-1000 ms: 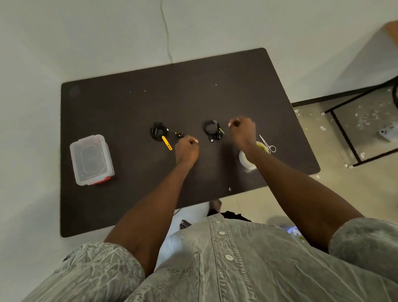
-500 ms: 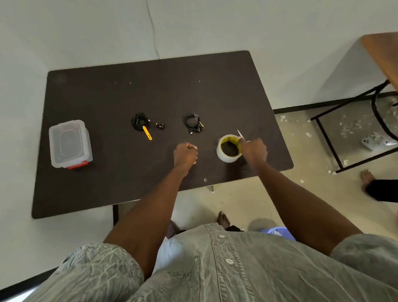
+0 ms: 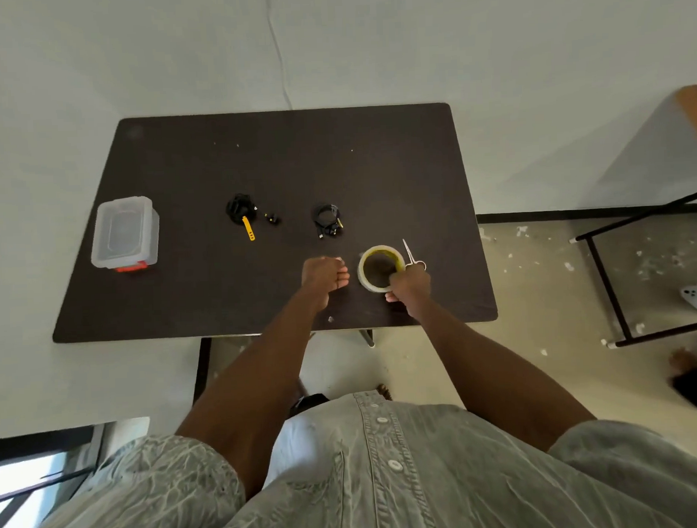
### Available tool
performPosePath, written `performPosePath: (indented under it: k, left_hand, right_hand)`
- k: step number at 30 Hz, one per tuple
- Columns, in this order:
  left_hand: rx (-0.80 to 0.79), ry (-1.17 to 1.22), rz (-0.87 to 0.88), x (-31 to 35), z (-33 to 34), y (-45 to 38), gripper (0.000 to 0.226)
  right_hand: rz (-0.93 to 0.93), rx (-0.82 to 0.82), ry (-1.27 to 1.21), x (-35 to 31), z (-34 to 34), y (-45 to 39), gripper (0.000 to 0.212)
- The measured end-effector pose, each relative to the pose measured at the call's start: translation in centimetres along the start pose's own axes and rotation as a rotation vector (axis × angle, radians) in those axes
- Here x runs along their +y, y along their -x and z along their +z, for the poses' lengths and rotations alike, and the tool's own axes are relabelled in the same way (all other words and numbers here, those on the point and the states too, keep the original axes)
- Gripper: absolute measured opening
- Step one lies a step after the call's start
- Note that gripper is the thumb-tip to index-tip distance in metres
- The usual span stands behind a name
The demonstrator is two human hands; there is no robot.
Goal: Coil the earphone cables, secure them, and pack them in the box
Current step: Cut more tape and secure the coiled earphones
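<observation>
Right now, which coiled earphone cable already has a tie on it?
On the dark table, two black coils lie mid-table, right of the clear box. It is the left coil, nearer the box. Only it has a yellow strap sticking out.

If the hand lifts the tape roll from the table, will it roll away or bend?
The tape roll lies flat on the table, so it probably will not roll unless tipped on edge. Its ring looks rigid, likely light. The right hand grips its near rim.
</observation>
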State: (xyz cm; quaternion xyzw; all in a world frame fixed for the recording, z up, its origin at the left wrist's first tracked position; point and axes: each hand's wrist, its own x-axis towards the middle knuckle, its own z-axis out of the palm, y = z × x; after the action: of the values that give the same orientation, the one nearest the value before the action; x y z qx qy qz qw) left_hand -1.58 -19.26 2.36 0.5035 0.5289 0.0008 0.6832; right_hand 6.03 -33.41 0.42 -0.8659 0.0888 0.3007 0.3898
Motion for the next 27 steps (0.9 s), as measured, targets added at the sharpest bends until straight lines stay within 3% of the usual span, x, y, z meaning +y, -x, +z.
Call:
performPosePath:
  k: [4,12,15,19,27]
  left_hand:
    - [-0.026,0.113,-0.060,0.5,-0.1,0.1,0.020]
    - [-0.195,0.201,-0.051,1.9,-0.4,0.8,0.046]
    - [-0.217,0.178,-0.027,2.0,-0.6,1.0,0.041]
    - [-0.222,0.163,-0.003,2.1,-0.5,1.3,0.019]
    - [-0.188,0.139,-0.048,2.4,-0.4,1.6,0.010]
  right_hand:
    - [-0.213,0.090,0.081,0.2,-0.2,0.2,0.027]
    - [-0.461,0.120,0.000,-0.5,-1.0,1.1,0.032]
    - [-0.501,0.126,0.015,-0.6,-1.1,1.2,0.034]
    - [-0.542,0.149,0.043,-0.5,-1.2,1.4,0.036]
    - [-0.558,0.155,0.064,-0.5,-1.3,1.6,0.038]
